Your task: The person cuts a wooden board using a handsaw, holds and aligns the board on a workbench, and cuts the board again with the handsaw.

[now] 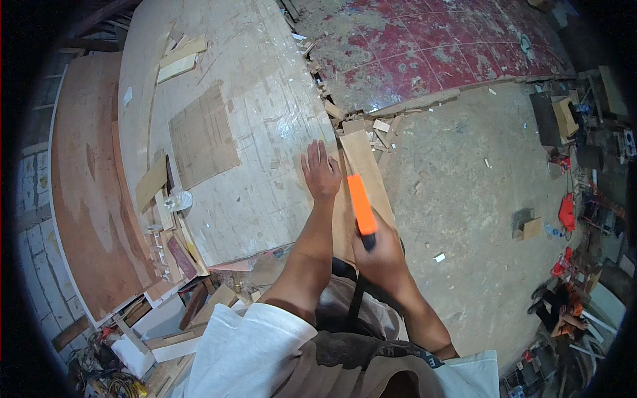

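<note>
My left hand (322, 178) lies flat near the right edge of the big pale worktable (265, 186), fingers stretched forward and holding nothing. To its right, my right hand (383, 255) is closed round a bright orange tool with a black end (359, 202). The tool is long and straight-sided, slightly blurred; its exact kind does not show. Under and beside it runs a light wooden plank (361, 156) along the table's edge. My right hand and the tool hide part of that plank.
A brown sheet (204, 134) lies on the worktable, with wood strips (180, 58) beyond it. Offcuts and a clear cup (179, 201) line the left edge. A reddish-brown panel (96, 192) stands further left. Concrete floor (458, 199) and a red tiled area (431, 53) extend right.
</note>
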The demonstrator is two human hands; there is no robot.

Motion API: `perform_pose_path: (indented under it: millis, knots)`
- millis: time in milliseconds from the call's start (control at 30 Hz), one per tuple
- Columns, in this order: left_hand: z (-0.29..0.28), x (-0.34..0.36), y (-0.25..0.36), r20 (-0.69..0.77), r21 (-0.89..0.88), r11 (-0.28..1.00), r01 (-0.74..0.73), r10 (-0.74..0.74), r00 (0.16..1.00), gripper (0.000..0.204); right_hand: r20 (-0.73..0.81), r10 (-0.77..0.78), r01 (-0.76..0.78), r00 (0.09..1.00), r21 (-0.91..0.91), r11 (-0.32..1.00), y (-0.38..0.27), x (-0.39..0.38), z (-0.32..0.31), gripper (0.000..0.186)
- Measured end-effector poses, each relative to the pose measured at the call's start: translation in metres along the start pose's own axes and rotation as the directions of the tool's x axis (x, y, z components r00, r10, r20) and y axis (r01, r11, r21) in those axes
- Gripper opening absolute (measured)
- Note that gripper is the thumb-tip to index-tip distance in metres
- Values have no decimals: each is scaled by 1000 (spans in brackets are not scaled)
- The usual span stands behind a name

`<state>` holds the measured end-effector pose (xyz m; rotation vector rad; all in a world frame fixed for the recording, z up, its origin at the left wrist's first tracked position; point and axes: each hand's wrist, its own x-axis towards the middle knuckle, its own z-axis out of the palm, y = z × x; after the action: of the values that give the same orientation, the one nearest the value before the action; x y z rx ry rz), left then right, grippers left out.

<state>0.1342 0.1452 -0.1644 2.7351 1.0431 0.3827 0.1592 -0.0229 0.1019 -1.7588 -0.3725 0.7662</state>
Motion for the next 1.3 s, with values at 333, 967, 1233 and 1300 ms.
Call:
perform_pose_path:
  millis: [333, 967, 1233, 1300]
  knots:
    - [0, 0, -14, 35, 41, 999, -15, 13, 999, 53, 84, 54, -52, 995, -25, 998, 18, 36, 16, 19]
    - [0, -1, -9, 25, 47, 999, -20, 19, 999, 54, 90, 93, -94, 992, 6, 996, 14, 19, 15, 12]
    - [-6, 0, 2, 9, -19, 1000, -13, 14, 1000, 54, -30, -29, 28, 999, -54, 998, 54, 53, 17, 13]
    - [-5, 3, 2, 14, -17, 1000, -4, 4, 1000, 54, -38, -106, 105, 994, -30, 994, 60, 75, 23, 15]
